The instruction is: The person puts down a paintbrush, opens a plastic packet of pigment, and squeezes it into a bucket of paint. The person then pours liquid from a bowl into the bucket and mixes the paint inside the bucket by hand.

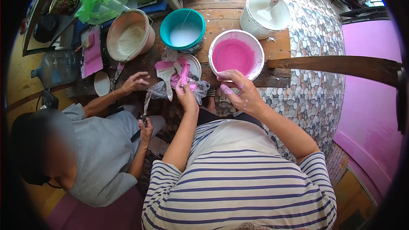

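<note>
My left hand (186, 97) is closed, its fingertips pinching a crumpled pink-stained plastic bag (185, 73). Beside that bag lies a wide paintbrush (166, 76) with a pale handle and pink bristles. A round white lid (195, 64) is partly hidden under the plastic. My right hand (242, 93), spotted with pink paint, has its fingers curved and apart, with nothing in them. It is at the near rim of a white bucket (259, 69) of pink paint; whether it touches the rim I cannot tell.
Across the wooden table (226, 17) stand a teal bucket (183, 47) of white liquid, a powder bucket (149, 40) and a white bucket (247, 21) with a brush. At left, a person in grey (106, 145) holds a mixing rod (147, 102). A wooden bar (332, 62) juts in at right.
</note>
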